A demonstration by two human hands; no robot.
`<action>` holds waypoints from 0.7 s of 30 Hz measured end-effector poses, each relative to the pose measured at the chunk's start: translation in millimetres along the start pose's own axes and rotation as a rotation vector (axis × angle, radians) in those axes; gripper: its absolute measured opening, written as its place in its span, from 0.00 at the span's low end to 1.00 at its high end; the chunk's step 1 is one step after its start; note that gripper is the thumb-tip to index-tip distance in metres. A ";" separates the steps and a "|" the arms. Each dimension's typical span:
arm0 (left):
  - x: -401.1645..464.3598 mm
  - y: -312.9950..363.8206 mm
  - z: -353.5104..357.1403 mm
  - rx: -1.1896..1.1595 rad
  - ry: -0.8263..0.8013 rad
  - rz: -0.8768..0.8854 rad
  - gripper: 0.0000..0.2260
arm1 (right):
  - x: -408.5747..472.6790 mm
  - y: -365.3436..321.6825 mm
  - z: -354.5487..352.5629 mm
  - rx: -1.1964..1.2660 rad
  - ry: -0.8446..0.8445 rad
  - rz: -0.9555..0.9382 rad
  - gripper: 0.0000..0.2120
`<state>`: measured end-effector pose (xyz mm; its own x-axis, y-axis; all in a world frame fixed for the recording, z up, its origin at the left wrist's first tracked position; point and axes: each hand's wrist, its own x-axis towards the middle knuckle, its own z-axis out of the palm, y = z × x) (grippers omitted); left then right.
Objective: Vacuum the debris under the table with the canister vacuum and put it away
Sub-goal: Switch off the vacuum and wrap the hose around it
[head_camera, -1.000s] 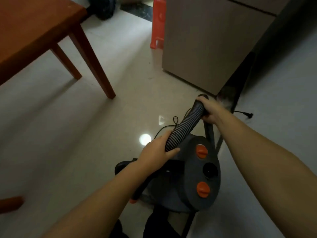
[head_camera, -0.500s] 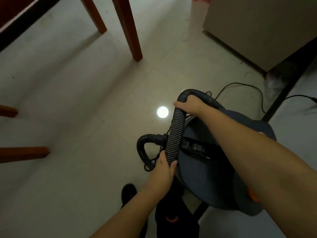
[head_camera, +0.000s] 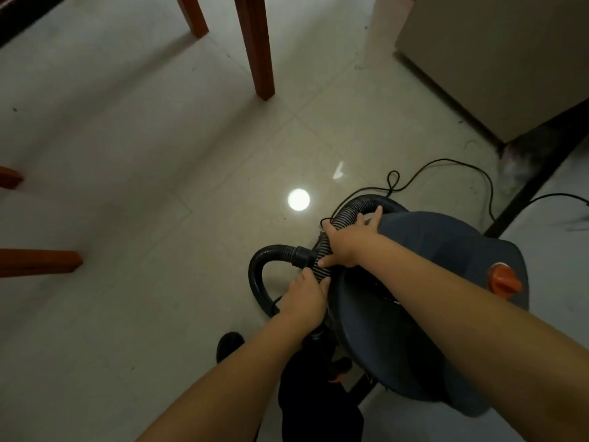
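Note:
The dark grey canister vacuum (head_camera: pixel 424 301) stands on the pale tiled floor at the lower right, with an orange knob (head_camera: pixel 505 280) on its right side. Its ribbed black hose (head_camera: pixel 345 215) loops along the canister's left edge and bends into a smooth black curved tube (head_camera: pixel 259 279). My right hand (head_camera: pixel 349 242) lies over the hose against the canister, fingers spread and pressing on it. My left hand (head_camera: pixel 302 299) is closed on the hose just below, near the collar joining hose and tube. Two brown table legs (head_camera: pixel 255 46) stand at the top centre.
A thin black power cord (head_camera: pixel 446 167) snakes over the floor behind the vacuum. A beige cabinet (head_camera: pixel 497 59) fills the top right, with a dark floor strip (head_camera: pixel 529 186) running from its corner. Wooden chair legs (head_camera: pixel 38 261) jut in at the left. My dark shoe (head_camera: pixel 229 344) is below.
My right hand has slid down the hose from its upper bend, closer to my left hand, and its fingers have spread. The view has dropped slightly toward the canister.

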<state>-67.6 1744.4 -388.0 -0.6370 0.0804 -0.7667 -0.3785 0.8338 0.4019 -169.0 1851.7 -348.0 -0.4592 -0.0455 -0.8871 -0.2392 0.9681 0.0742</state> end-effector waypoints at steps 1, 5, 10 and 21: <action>4.3 4.5 -1.4 0.028 -0.017 -0.022 0.19 | 4.6 2.2 0.8 0.004 -0.002 -0.003 0.45; 16.9 10.4 0.8 0.104 -0.047 -0.058 0.18 | 28.0 8.6 4.9 -0.011 -0.009 -0.042 0.45; 20.0 5.9 3.2 0.080 -0.086 -0.046 0.19 | 24.2 9.0 4.4 -0.011 -0.002 -0.039 0.44; -71.6 0.6 -134.5 0.122 0.102 0.174 0.19 | -102.1 1.6 -17.6 0.176 0.315 0.027 0.22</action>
<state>-112.5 1665.8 -265.5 -0.7528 0.1785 -0.6336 -0.1767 0.8724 0.4557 -137.5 1853.6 -249.3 -0.7111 -0.0664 -0.6999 -0.0849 0.9964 -0.0083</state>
